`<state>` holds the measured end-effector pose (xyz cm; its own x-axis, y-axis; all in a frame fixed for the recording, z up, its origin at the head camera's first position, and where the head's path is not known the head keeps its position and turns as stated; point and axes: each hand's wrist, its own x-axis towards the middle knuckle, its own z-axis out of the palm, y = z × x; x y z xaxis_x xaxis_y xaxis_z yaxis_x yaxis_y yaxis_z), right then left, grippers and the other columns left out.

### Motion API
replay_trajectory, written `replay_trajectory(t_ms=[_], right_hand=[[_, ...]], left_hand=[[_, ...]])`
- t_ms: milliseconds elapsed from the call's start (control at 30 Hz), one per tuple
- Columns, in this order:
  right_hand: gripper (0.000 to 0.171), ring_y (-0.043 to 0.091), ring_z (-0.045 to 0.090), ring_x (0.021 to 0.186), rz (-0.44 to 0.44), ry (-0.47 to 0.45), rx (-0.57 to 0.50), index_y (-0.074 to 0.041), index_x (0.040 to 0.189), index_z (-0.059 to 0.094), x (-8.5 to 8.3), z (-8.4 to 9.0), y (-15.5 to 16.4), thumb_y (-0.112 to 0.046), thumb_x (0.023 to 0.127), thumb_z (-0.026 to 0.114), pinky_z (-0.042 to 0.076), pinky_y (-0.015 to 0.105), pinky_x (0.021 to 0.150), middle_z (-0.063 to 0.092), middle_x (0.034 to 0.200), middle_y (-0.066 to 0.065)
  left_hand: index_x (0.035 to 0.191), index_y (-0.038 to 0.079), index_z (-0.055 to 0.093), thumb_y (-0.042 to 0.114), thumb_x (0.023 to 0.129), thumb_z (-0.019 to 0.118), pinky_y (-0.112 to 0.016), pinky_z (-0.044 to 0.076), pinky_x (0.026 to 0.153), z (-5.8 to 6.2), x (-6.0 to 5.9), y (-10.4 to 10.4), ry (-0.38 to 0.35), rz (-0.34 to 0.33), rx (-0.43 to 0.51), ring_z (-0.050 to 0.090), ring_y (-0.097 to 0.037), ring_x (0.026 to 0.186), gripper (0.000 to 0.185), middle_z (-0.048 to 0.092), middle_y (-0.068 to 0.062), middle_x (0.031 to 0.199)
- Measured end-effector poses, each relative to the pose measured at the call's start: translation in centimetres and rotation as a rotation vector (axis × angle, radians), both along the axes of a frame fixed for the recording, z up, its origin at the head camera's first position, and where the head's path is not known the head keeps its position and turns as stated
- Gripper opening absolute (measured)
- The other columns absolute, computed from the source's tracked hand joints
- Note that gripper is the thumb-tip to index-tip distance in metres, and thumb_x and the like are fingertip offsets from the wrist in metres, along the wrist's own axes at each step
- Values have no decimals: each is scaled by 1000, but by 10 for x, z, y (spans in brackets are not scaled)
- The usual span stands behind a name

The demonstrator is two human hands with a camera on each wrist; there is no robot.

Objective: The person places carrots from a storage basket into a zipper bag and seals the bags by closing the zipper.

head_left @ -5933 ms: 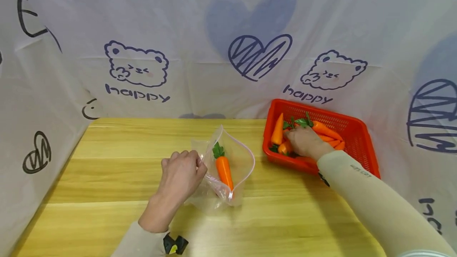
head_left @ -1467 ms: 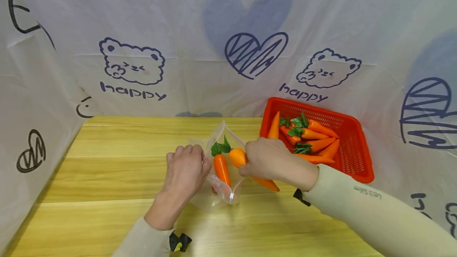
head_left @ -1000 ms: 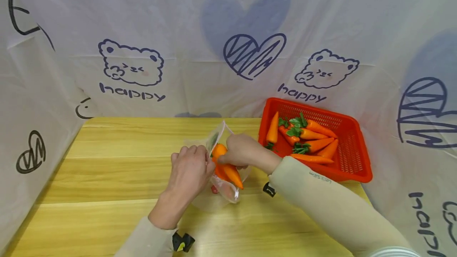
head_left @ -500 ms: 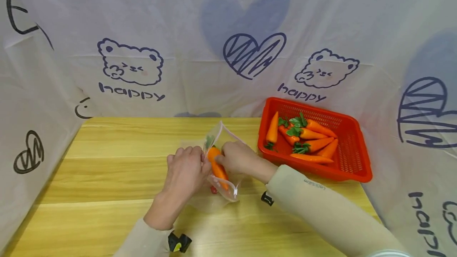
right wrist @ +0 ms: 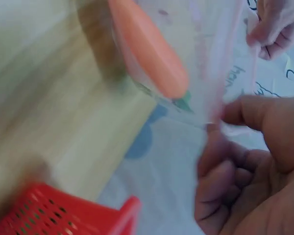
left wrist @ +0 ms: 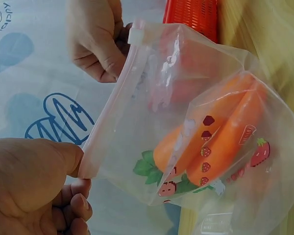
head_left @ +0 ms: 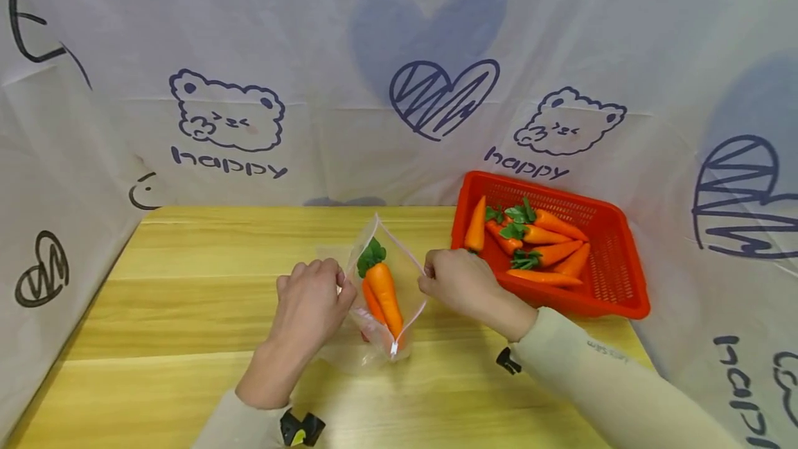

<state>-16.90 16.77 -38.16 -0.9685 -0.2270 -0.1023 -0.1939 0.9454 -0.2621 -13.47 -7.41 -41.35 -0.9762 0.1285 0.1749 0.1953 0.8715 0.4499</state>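
A clear zip-top bag [head_left: 408,255] with a pink rim and white slider stands with its mouth spread in the head view. Inside lie two orange carrots [head_left: 385,296] side by side, green leaves toward the far end. My left hand [head_left: 312,303] pinches the left side of the rim between thumb and fingers; the left wrist view shows this grip close up, with printed strawberries on the bag [left wrist: 206,112]. On the opposite side, my right hand [head_left: 464,286] pinches the rim with thumb and forefinger, also seen in the right wrist view, where the bag is blurred.
A red perforated basket [head_left: 623,262] holding several carrots [head_left: 551,234] stands at the back right, just beyond my right hand. Under everything is a wooden table [head_left: 206,283]. A printed white cloth [head_left: 337,54] hangs behind and along both sides.
A second carrot came from the basket in my right hand and now lies in the bag beside the first. The right hand let go of it, drew back right and took the bag's rim.
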Motion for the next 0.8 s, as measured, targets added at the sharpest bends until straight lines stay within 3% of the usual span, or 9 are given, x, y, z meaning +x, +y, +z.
replay_trajectory(t_ms=[100,267,400,500,633,800], right_hand=[[23,15,52,57,24,4,-82,-19,75,62,0,-8,1,-28,94,70,40,32,54,55,63,-4],[20,13,54,60,71,61,-172,-16,84,68,-5,-8,19,-29,98,71,45,30,58,61,69,-5],[14,16,57,66,44,134,-151,-13,91,73,-16,5,56,-24,98,70,47,34,64,65,74,-3],[12,18,56,68,5,138,-70,-10,95,72,-30,12,93,-20,99,68,46,35,65,64,75,-1],[10,20,56,69,-2,34,27,-8,98,71,-49,6,146,-17,98,67,49,38,67,65,78,2],[15,26,64,82,70,-146,116,-4,102,74,-58,-18,193,-14,91,74,56,51,84,72,91,5]], left_hand=[[82,12,60,20,95,64,-40,30,73,0,1,-2,5,0,-1,48,-26,74,15,56,-2,75],[81,13,60,19,95,64,-39,29,72,0,2,-6,5,7,-6,47,-26,73,16,54,-1,73],[81,13,59,19,95,64,-39,29,72,1,3,-7,0,8,-6,47,-25,73,16,53,-1,73],[81,13,60,19,95,64,-39,28,72,1,3,-7,-5,8,-6,47,-25,72,16,53,-1,72],[81,13,60,19,95,64,-39,28,71,0,5,-7,-18,11,-4,47,-25,72,16,53,0,72],[80,14,59,18,94,64,-39,28,71,0,6,-9,-33,14,-1,48,-25,74,15,54,0,73]])
